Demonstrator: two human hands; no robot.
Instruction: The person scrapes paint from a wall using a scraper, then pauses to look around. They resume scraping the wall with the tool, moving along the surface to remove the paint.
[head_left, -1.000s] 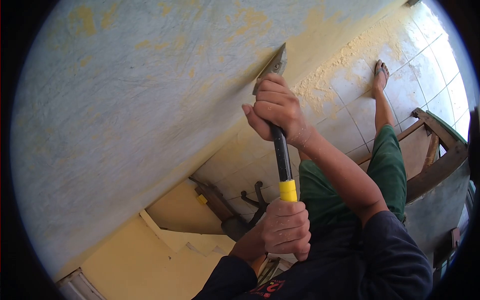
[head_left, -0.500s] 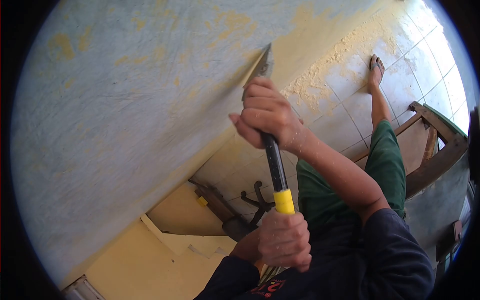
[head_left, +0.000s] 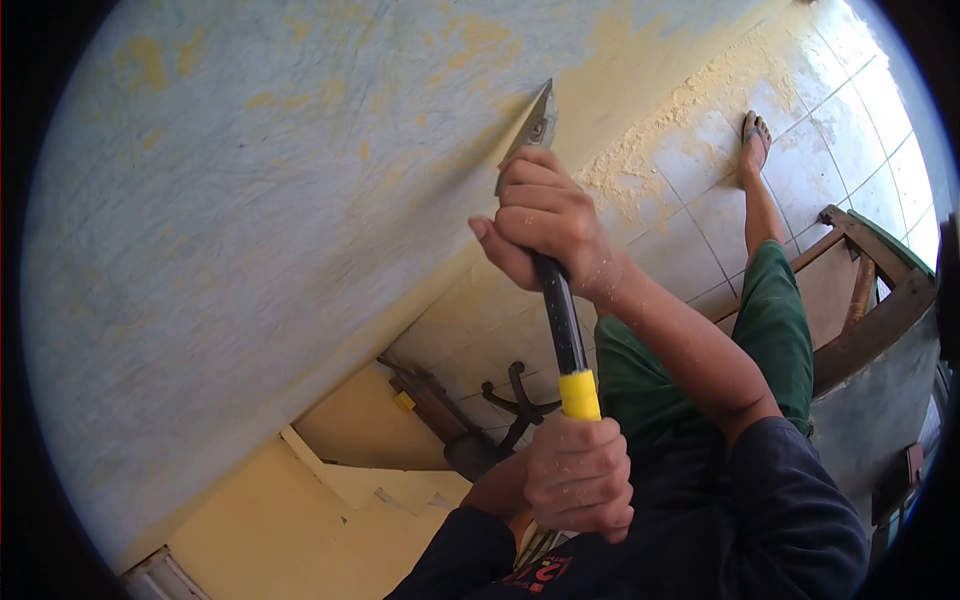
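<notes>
Scraper (head_left: 563, 320), black, yellow-banded, grey-bladed, clenched in left grip (head_left: 578, 478) and right grip (head_left: 550, 215)

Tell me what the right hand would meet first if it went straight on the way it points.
Probably the patchy painted wall, with the long-handled scraper in the right hand; how close it is, one view can't settle.

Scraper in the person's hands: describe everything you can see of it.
The scraper has a grey, metal-looking blade with what looks like a bolt, a straight black shaft and a yellow band. It points up and slightly left in the picture, blade seemingly against the patchy wall. The right hand grips it near the blade; the left hand wraps it below the band, hiding its lower end.
</notes>
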